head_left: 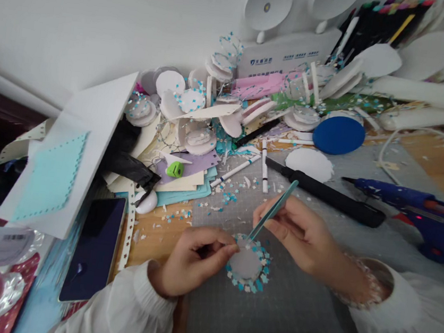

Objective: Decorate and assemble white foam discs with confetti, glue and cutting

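Note:
My right hand [298,231] grips teal tweezers [275,207], their tips down at the upper edge of a round white disc [245,262]. Small blue and white paper stars [260,284] ring the disc, which lies on the grey cutting mat [268,321]. At the disc's upper left, my left hand [199,260] has thumb and forefinger pinched together at the rim. Whether a star or the rim sits in that pinch is too small to make out. Loose stars [228,196] lie scattered on the mat beyond my hands.
A blue glue gun [414,204] lies at right, near a black-handled tool [334,198]. Behind are a blue round lid [338,133], white paper discs [309,164] and star-trimmed pieces [191,100]. A dark phone [94,251] and a leaning white board [93,103] are at left.

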Demonstrator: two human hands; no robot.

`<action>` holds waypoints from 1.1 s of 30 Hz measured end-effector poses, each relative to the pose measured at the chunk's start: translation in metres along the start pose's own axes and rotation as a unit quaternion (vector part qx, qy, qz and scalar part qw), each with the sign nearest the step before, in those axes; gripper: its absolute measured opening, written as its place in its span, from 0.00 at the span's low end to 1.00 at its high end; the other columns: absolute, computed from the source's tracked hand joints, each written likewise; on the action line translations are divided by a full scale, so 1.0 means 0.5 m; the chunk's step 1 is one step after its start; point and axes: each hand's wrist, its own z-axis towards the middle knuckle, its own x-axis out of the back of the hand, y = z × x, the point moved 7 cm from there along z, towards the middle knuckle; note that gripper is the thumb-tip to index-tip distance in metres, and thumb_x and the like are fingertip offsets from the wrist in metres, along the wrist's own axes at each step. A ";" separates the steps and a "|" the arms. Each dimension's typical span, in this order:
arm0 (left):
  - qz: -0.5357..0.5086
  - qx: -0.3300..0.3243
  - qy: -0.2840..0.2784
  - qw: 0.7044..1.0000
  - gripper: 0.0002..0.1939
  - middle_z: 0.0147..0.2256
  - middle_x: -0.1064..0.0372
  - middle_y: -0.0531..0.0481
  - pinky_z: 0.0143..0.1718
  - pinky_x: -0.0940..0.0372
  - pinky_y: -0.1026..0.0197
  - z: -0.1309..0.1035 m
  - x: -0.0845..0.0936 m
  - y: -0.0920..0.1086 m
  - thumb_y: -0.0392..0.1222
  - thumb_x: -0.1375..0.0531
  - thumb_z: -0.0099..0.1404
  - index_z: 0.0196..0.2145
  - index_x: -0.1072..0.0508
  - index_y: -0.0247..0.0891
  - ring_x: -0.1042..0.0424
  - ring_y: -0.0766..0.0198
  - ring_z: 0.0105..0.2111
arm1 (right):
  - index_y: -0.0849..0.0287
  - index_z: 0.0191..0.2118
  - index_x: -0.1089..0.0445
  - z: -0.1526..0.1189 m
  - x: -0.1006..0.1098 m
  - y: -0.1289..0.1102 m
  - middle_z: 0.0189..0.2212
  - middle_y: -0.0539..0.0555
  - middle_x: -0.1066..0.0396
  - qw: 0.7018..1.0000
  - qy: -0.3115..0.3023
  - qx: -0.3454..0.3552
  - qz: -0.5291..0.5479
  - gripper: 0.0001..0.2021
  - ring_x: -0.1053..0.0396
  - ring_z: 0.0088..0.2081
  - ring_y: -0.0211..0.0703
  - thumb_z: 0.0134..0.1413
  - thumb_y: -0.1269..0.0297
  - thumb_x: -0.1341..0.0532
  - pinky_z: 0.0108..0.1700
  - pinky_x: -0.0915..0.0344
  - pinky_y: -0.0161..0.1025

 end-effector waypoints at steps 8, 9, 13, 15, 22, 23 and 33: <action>0.002 -0.001 0.003 1.000 0.11 0.20 0.38 0.53 0.20 0.47 0.69 -0.001 0.000 0.000 0.40 0.40 0.65 0.27 0.26 0.30 0.44 0.72 0.20 | 0.54 0.38 0.32 0.008 0.013 0.008 0.33 0.50 0.26 0.999 0.016 -0.024 0.022 0.07 0.26 0.36 0.36 0.63 0.57 0.41 0.39 0.29 0.30; 0.002 0.000 0.002 1.000 0.11 0.20 0.37 0.53 0.20 0.47 0.69 -0.001 0.000 0.000 0.40 0.40 0.65 0.27 0.26 0.30 0.44 0.72 0.20 | 0.54 0.38 0.32 0.008 0.012 0.008 0.33 0.50 0.26 0.999 0.013 -0.023 0.025 0.07 0.26 0.36 0.36 0.63 0.57 0.40 0.39 0.29 0.30; 0.002 0.004 0.001 1.000 0.11 0.20 0.37 0.52 0.20 0.46 0.69 0.000 0.000 0.000 0.40 0.40 0.65 0.28 0.25 0.30 0.43 0.72 0.20 | 0.53 0.38 0.31 0.007 0.003 0.011 0.32 0.50 0.27 0.999 -0.010 -0.020 0.033 0.06 0.27 0.35 0.37 0.63 0.58 0.41 0.38 0.29 0.30; 0.002 0.004 0.000 1.000 0.11 0.20 0.37 0.52 0.21 0.46 0.69 0.000 0.000 0.001 0.40 0.40 0.65 0.28 0.25 0.30 0.43 0.72 0.20 | 0.52 0.38 0.31 0.006 0.000 0.013 0.32 0.50 0.27 0.999 -0.016 -0.020 0.035 0.05 0.27 0.35 0.37 0.63 0.58 0.40 0.38 0.29 0.30; 0.008 0.001 -0.005 1.000 0.11 0.21 0.37 0.52 0.21 0.46 0.69 0.000 0.000 0.001 0.40 0.40 0.65 0.28 0.25 0.30 0.43 0.72 0.21 | 0.51 0.38 0.30 0.006 -0.008 0.014 0.31 0.50 0.27 0.998 -0.032 -0.031 0.032 0.04 0.27 0.34 0.40 0.62 0.60 0.41 0.36 0.28 0.34; 0.008 0.001 -0.005 1.000 0.11 0.21 0.37 0.52 0.21 0.46 0.69 0.000 0.000 0.001 0.40 0.40 0.65 0.28 0.25 0.30 0.43 0.72 0.21 | 0.52 0.38 0.30 0.006 -0.008 0.015 0.31 0.50 0.28 0.998 -0.032 -0.035 0.033 0.04 0.27 0.34 0.40 0.62 0.59 0.41 0.37 0.28 0.34; 0.002 0.008 -0.008 1.000 0.11 0.21 0.36 0.52 0.21 0.46 0.68 -0.004 -0.001 -0.004 0.41 0.40 0.65 0.28 0.25 0.31 0.43 0.71 0.21 | 0.53 0.35 0.32 0.007 -0.006 0.022 0.31 0.50 0.28 0.995 -0.029 -0.078 0.046 0.10 0.28 0.34 0.40 0.61 0.53 0.40 0.37 0.29 0.35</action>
